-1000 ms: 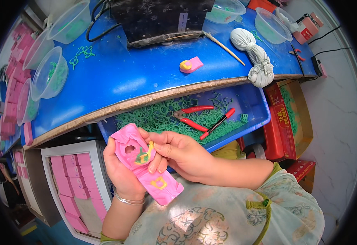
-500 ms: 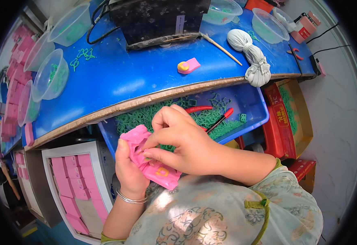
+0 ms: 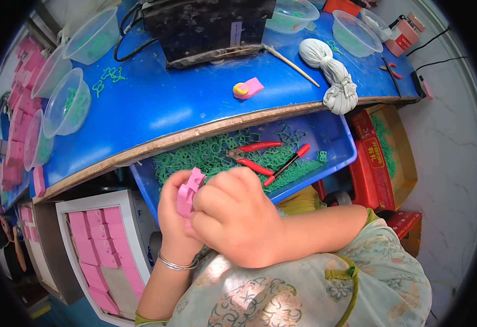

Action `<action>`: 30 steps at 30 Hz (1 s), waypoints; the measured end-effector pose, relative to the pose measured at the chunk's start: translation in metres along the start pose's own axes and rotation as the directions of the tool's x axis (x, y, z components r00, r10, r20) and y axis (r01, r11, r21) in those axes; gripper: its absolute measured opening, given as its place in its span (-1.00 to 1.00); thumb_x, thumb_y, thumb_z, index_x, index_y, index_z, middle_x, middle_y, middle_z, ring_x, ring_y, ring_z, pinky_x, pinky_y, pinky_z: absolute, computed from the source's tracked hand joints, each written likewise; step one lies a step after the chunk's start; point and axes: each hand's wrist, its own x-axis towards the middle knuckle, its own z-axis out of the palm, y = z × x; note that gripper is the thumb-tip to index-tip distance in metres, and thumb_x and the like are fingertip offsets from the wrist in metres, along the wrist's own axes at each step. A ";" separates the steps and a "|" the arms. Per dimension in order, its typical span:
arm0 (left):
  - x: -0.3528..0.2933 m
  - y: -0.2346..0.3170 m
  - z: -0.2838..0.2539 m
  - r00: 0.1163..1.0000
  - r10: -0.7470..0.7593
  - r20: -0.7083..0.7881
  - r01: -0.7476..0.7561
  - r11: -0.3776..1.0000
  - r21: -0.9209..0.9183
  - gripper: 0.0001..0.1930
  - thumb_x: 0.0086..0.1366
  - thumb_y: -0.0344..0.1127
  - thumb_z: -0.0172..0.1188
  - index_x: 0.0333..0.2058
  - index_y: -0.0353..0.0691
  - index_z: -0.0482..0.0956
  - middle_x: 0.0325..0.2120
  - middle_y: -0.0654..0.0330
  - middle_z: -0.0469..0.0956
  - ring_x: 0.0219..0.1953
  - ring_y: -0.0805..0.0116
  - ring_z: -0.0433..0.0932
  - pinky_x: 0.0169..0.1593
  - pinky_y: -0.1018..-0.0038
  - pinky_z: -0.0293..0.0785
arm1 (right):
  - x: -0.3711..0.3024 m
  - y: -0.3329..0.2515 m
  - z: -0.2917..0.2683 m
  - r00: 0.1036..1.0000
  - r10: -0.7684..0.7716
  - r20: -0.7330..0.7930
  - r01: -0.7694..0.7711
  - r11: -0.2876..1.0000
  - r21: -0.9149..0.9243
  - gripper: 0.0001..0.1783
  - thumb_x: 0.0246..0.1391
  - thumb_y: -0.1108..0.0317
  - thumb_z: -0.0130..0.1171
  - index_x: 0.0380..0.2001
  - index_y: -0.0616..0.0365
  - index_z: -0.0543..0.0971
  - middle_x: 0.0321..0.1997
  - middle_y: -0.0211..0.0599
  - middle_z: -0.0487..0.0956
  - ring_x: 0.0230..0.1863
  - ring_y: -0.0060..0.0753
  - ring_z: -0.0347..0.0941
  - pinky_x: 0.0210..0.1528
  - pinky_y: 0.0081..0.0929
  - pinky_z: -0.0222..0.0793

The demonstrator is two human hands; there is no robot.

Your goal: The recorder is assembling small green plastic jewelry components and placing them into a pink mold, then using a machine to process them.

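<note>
My left hand is closed around a pink rubber mould, its notched edge showing above the thumb. Pressed against it from the right is my right hand, fingers curled into a fist over the lower part. Most of the mould is hidden between the hands, along with anything else in the right fingers. Just beyond the hands lies a blue tray holding a heap of small green wax pieces. On the heap rest red-handled nippers with spread handles, and a red-and-black pen.
A blue worktable carries a black machine, a pink block with a yellow part, a brush and a tied cloth bundle. Clear bowls stand left. Below, a white-framed cabinet holds pink blocks.
The mould was spread open with my right fingertips inside it. Now it is tilted upright and my right hand has curled over it. The nippers on the heap have come into fuller view.
</note>
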 end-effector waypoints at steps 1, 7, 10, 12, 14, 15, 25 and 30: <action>0.000 0.004 0.003 0.998 -0.033 -0.046 0.023 0.977 -0.211 -0.56 0.19 -0.25 0.12 -0.01 -0.28 0.25 -0.26 0.21 0.43 -0.26 0.46 0.42 -0.20 0.54 0.39 | 0.001 0.003 -0.002 1.000 0.001 0.002 -0.001 1.000 0.000 -0.77 -0.38 0.34 0.21 -0.51 0.11 0.48 -0.43 -0.34 0.35 -0.33 -0.29 0.29 -0.28 -0.35 0.16; -0.001 0.005 -0.009 0.989 -0.090 0.118 0.139 0.838 -0.527 -0.31 0.29 0.18 -0.29 0.17 -0.30 0.01 -0.11 0.09 0.36 -0.20 0.36 0.44 -0.23 0.48 0.46 | 0.010 0.032 -0.022 0.984 0.141 0.113 -0.179 0.851 0.493 -0.69 -0.10 0.44 0.19 -0.21 0.20 0.46 -0.33 -0.20 0.45 -0.32 -0.22 0.40 -0.29 -0.40 0.34; -0.006 0.010 -0.008 0.972 -0.137 0.192 0.226 0.775 -0.591 -0.24 0.28 0.23 -0.37 0.20 -0.32 -0.07 -0.11 0.08 0.36 -0.20 0.35 0.44 -0.24 0.48 0.46 | 0.010 0.030 -0.025 0.919 0.162 0.359 -0.334 0.805 0.491 -0.72 -0.09 0.45 0.18 -0.23 0.17 0.47 -0.34 -0.23 0.45 -0.36 -0.30 0.42 -0.35 -0.42 0.35; -0.008 0.011 -0.004 0.967 -0.163 0.196 0.251 0.732 -0.633 -0.24 0.29 0.22 -0.35 0.22 -0.31 -0.11 -0.13 0.09 0.37 -0.25 0.37 0.44 -0.27 0.50 0.44 | 0.009 0.030 -0.023 0.902 0.159 0.402 -0.353 0.808 0.472 -0.77 -0.09 0.46 0.18 -0.28 0.16 0.49 -0.37 -0.26 0.46 -0.38 -0.31 0.43 -0.39 -0.41 0.36; -0.008 0.012 -0.001 0.967 -0.191 0.168 0.255 0.739 -0.623 -0.25 0.29 0.21 -0.35 0.22 -0.30 -0.12 -0.14 0.09 0.38 -0.29 0.38 0.44 -0.31 0.51 0.43 | 0.005 0.030 -0.015 0.930 0.083 0.358 -0.253 0.850 0.461 -0.86 -0.07 0.38 0.11 -0.43 0.22 0.48 -0.42 -0.14 0.43 -0.38 -0.06 0.41 -0.37 -0.27 0.35; -0.008 0.012 -0.001 0.965 -0.218 0.142 0.259 0.746 -0.614 -0.25 0.29 0.20 -0.34 0.23 -0.29 -0.13 -0.15 0.09 0.39 -0.32 0.40 0.44 -0.34 0.52 0.42 | 0.004 0.029 -0.013 0.927 0.074 0.368 -0.245 0.862 0.444 -0.89 -0.08 0.40 0.10 -0.48 0.23 0.47 -0.44 -0.14 0.43 -0.42 -0.05 0.41 -0.41 -0.24 0.35; -0.006 0.003 -0.005 0.957 -0.174 0.234 0.286 0.715 -0.638 -0.30 0.31 0.16 -0.32 0.22 -0.25 -0.11 -0.19 0.10 0.37 -0.45 0.44 0.39 -0.47 0.50 0.38 | -0.006 0.037 -0.001 0.934 0.054 0.353 -0.179 0.927 0.331 -0.87 -0.10 0.38 0.10 -0.47 0.18 0.41 -0.42 -0.18 0.41 -0.41 -0.10 0.41 -0.43 -0.23 0.33; -0.007 0.008 -0.005 0.959 -0.192 0.208 0.281 0.713 -0.642 -0.31 0.32 0.15 -0.33 0.23 -0.23 -0.13 -0.22 0.08 0.37 -0.52 0.43 0.37 -0.51 0.49 0.36 | -0.016 0.035 0.010 0.977 0.109 0.183 -0.168 0.922 0.348 -0.85 -0.16 0.46 0.19 -0.47 0.11 0.43 -0.50 -0.29 0.36 -0.47 -0.17 0.35 -0.47 -0.33 0.25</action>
